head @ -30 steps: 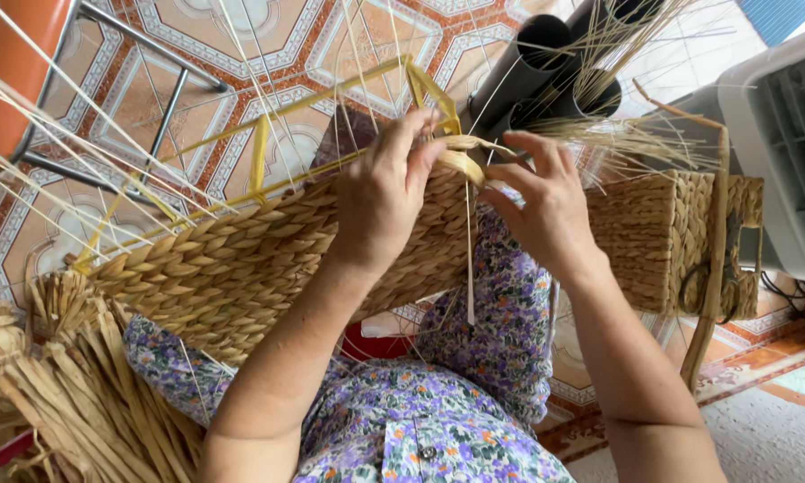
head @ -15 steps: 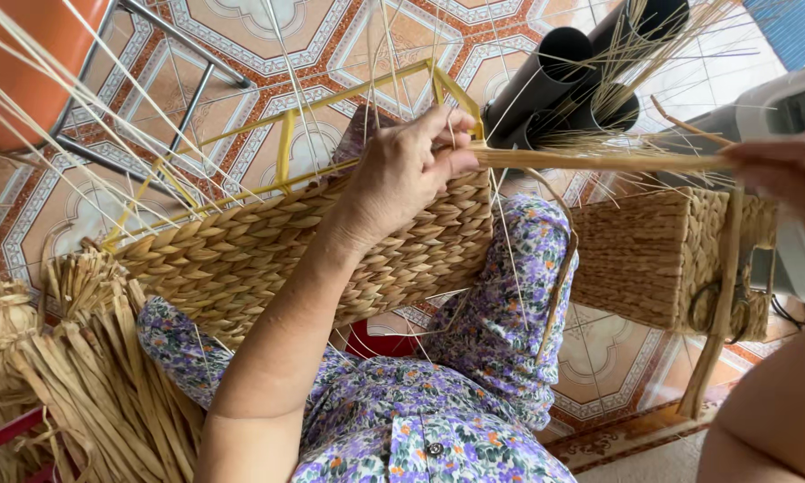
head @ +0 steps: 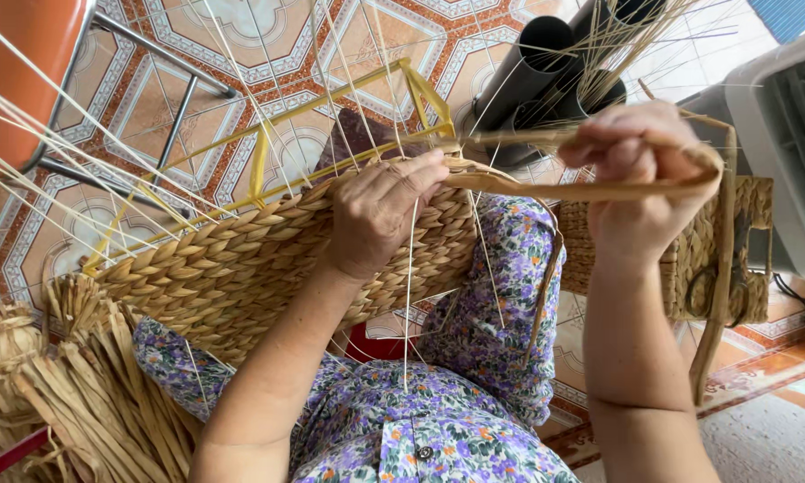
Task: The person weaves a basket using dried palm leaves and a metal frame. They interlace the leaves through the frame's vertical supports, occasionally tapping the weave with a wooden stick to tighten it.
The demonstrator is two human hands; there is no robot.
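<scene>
While left hand (head: 380, 210) pins the woven basket wall (head: 241, 268), right hand (head: 639, 174) grips a straw strand (head: 581, 190), fist closed. Wall mostly woven; upper yellow frame (head: 331, 107) bare.

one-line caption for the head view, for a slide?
Left hand pins the woven basket panel on a yellow frame while right hand pulls a flat straw strand taut.

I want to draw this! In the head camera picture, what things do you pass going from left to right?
Orange chair seat → bundle of dried straw → woven basket on its yellow frame → left hand → black tubes → right hand → grey fan.
</scene>
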